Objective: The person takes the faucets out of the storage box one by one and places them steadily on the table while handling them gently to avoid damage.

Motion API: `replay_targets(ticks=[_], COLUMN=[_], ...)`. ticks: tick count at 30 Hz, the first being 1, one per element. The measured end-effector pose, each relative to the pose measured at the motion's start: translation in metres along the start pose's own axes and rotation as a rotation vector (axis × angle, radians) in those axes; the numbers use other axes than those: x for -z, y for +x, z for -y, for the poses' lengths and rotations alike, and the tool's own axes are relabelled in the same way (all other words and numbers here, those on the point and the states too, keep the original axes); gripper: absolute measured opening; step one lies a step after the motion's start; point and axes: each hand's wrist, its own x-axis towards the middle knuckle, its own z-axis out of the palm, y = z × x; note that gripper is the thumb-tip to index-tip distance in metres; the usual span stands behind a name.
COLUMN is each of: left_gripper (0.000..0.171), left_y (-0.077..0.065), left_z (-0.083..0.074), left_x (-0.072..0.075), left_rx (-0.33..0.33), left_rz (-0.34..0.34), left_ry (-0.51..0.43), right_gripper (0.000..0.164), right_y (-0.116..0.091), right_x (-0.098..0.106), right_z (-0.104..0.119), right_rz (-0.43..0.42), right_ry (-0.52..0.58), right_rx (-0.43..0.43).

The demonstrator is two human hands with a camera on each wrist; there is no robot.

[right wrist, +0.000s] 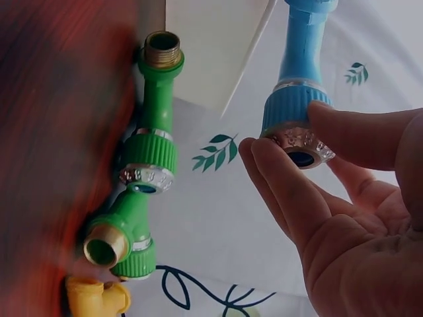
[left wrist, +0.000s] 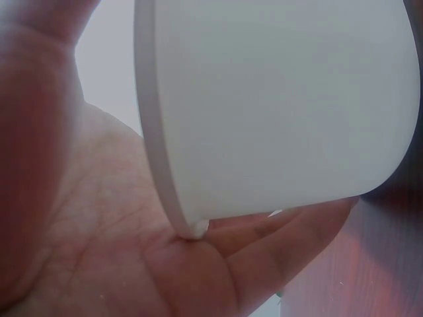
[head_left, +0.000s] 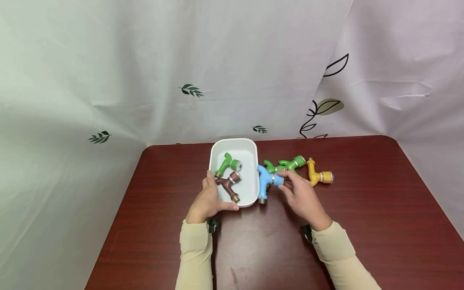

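My left hand (head_left: 207, 199) grips the near left corner of a white plastic tub (head_left: 250, 189), fingers along its left side and thumb at the front. Inside the tub lie a green tap (head_left: 225, 164) and a brown tap (head_left: 228, 186). Between thumb and fingers, my right hand (head_left: 303, 198) pinches a light blue tap (head_left: 266, 179) by its ribbed knob. In the right wrist view the blue tap (right wrist: 301, 59) is held up above the table. From the head it appears just beside the tub's right wall; whether they touch I cannot tell.
Beyond the right hand lie two more green taps (head_left: 298, 162) and a yellow tap (head_left: 316, 175) on the dark red wooden table (head_left: 380, 201). A small yellowish bit shows beneath the blue tap. White cloth (head_left: 224, 60) with leaf prints hangs behind the table.
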Motion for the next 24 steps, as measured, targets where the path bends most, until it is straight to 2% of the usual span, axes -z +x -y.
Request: replay_targets(ticks=[10, 17, 24], left_gripper=[0.152, 0.152, 0.153], left_y=[0.000, 0.000, 0.000], left_z=[0.000, 0.000, 0.000], left_x=[0.000, 0.000, 0.000], left_rx=[-0.001, -0.001, -0.004], left_rz=[-0.002, -0.002, -0.002], left_ry=[0.001, 0.001, 0.000], right_gripper=[0.038, 0.037, 0.036], right_y=[-0.008, -0.013, -0.015], right_x=[0.004, 0.006, 0.009], right_z=[-0.012, -0.021, -0.025], right_rz=[0.004, 0.009, 0.034], right_ry=[-0.051, -0.102, -0.097], right_rx=[-0.044, -0.034, -0.053])
